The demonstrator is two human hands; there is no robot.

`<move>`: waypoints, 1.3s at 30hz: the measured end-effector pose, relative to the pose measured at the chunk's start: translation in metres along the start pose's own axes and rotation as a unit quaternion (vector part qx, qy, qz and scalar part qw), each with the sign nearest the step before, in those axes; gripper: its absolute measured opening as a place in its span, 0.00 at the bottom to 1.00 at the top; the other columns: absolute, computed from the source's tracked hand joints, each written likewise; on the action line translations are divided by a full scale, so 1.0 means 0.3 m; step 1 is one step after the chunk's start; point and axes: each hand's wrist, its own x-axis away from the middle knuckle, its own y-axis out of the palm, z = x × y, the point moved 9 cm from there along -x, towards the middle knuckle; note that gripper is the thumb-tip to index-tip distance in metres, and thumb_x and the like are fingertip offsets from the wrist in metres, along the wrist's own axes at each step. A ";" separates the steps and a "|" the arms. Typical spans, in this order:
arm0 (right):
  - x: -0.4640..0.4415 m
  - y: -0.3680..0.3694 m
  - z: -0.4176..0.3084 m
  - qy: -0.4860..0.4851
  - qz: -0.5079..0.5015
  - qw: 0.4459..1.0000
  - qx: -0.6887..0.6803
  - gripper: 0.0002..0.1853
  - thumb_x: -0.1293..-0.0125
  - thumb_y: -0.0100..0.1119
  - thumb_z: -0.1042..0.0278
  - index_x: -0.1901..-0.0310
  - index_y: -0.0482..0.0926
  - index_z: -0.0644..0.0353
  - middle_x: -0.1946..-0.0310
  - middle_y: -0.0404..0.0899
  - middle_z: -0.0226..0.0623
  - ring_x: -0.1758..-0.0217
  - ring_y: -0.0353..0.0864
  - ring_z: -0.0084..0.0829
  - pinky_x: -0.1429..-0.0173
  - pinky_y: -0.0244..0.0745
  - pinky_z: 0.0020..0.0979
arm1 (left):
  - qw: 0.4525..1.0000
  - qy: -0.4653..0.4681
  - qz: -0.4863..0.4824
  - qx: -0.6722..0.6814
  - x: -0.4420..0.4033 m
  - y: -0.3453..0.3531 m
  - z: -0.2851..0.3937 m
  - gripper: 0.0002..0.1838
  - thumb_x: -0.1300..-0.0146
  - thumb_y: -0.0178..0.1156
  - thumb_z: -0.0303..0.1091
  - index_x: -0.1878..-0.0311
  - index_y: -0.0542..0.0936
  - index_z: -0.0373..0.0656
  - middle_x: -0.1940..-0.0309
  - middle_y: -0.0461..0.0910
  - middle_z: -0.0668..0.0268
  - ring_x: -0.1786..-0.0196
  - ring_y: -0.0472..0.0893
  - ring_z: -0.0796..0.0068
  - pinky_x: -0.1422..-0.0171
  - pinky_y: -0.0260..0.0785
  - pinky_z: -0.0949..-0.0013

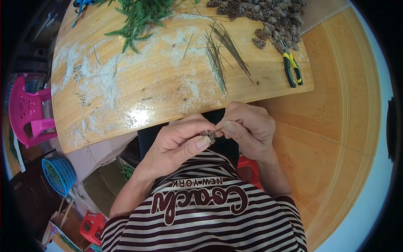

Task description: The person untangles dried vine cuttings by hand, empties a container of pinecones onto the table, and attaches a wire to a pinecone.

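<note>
My left hand (pixel 178 145) holds a small brown pine cone (pixel 208 135) between thumb and fingers, just off the table's near edge. Close beside it, my right hand (pixel 247 128) pinches a thin wire at the cone's right side; the wire is mostly hidden by the fingers. On the wooden table (pixel 163 84) lie two loose bundles of thin wires (pixel 228 44). A heap of pine cones (pixel 275 19) sits at the back right, with yellow-and-black pliers (pixel 292 69) in front of it.
Green artificial branches (pixel 138 19) lie at the table's back left, and white granules (pixel 100 80) are scattered over the surface. A pink chair (pixel 29 111), a blue basket (pixel 58 175) and a red stool (pixel 93 226) stand at the left. Cardboard (pixel 103 187) is below the table.
</note>
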 end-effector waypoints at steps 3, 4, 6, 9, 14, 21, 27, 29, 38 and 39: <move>0.006 -0.009 0.001 0.016 0.008 1.000 -0.009 0.09 0.35 0.59 0.70 0.70 0.80 0.67 0.82 0.75 0.32 0.80 0.71 0.20 0.76 0.63 0.22 | 0.999 0.011 -0.010 -0.033 -0.006 0.004 0.007 0.15 0.31 0.55 0.35 0.50 0.78 0.32 0.63 0.74 0.63 0.62 0.73 0.75 0.56 0.66 0.74; 0.007 -0.010 0.000 0.020 0.007 1.000 -0.006 0.09 0.35 0.59 0.70 0.70 0.80 0.67 0.82 0.75 0.32 0.80 0.71 0.20 0.76 0.62 0.22 | 0.998 0.027 -0.013 -0.056 -0.008 0.005 0.014 0.14 0.31 0.56 0.35 0.51 0.78 0.32 0.63 0.74 0.63 0.62 0.73 0.75 0.56 0.66 0.74; 0.010 -0.010 0.000 0.026 0.007 1.000 -0.004 0.09 0.35 0.59 0.71 0.70 0.80 0.67 0.82 0.75 0.32 0.80 0.71 0.20 0.76 0.62 0.22 | 0.996 0.041 -0.015 -0.077 -0.007 0.009 0.017 0.14 0.31 0.56 0.35 0.51 0.78 0.33 0.63 0.74 0.62 0.62 0.73 0.75 0.56 0.66 0.74; 0.012 -0.009 -0.011 0.011 0.021 1.000 0.004 0.09 0.35 0.60 0.71 0.71 0.80 0.67 0.83 0.74 0.31 0.81 0.69 0.20 0.77 0.60 0.23 | 0.995 0.051 0.017 -0.081 0.001 -0.001 0.016 0.13 0.31 0.55 0.35 0.53 0.78 0.33 0.63 0.74 0.62 0.62 0.74 0.74 0.56 0.66 0.74; 0.011 0.002 -0.024 -0.003 0.017 1.000 0.025 0.09 0.36 0.61 0.71 0.71 0.80 0.67 0.84 0.73 0.31 0.82 0.68 0.20 0.78 0.58 0.23 | 0.997 0.036 0.055 -0.044 0.016 -0.006 0.000 0.13 0.31 0.55 0.35 0.54 0.78 0.32 0.63 0.74 0.62 0.61 0.74 0.73 0.56 0.66 0.73; -0.006 0.017 -0.094 -0.081 0.022 0.993 0.087 0.05 0.41 0.63 0.76 0.72 0.79 0.68 0.85 0.73 0.33 0.85 0.67 0.24 0.81 0.57 0.25 | 0.994 0.037 0.087 0.049 0.016 -0.002 -0.007 0.12 0.30 0.53 0.33 0.58 0.77 0.30 0.65 0.73 0.64 0.63 0.72 0.76 0.57 0.65 0.74; -0.004 0.030 -0.110 -0.108 0.031 0.989 0.097 0.04 0.44 0.63 0.79 0.73 0.78 0.68 0.84 0.72 0.35 0.87 0.67 0.27 0.82 0.57 0.27 | 0.985 0.013 0.096 0.146 0.021 0.006 -0.039 0.11 0.29 0.52 0.32 0.58 0.77 0.32 0.67 0.70 0.69 0.68 0.67 0.83 0.63 0.59 0.79; -0.003 0.040 -0.112 -0.128 0.018 0.986 0.108 0.04 0.45 0.63 0.79 0.74 0.78 0.68 0.84 0.73 0.36 0.87 0.67 0.27 0.83 0.57 0.27 | 0.984 0.008 0.106 0.141 0.021 0.001 -0.049 0.11 0.29 0.52 0.32 0.58 0.77 0.32 0.68 0.69 0.71 0.70 0.64 0.87 0.66 0.56 0.80; -0.031 0.058 -0.114 -0.133 -0.030 0.981 0.140 0.04 0.47 0.66 0.78 0.71 0.80 0.68 0.82 0.75 0.37 0.84 0.71 0.29 0.81 0.61 0.28 | 0.983 -0.062 0.090 0.150 0.028 -0.017 -0.057 0.12 0.29 0.52 0.32 0.56 0.77 0.31 0.68 0.71 0.71 0.72 0.65 0.85 0.67 0.57 0.81; -0.030 0.060 -0.106 -0.126 -0.038 0.983 0.125 0.05 0.48 0.66 0.79 0.69 0.80 0.67 0.81 0.75 0.37 0.83 0.72 0.29 0.80 0.62 0.28 | 0.977 -0.064 0.089 0.183 0.027 -0.015 -0.053 0.12 0.30 0.52 0.32 0.56 0.78 0.31 0.69 0.72 0.70 0.72 0.65 0.84 0.67 0.58 0.80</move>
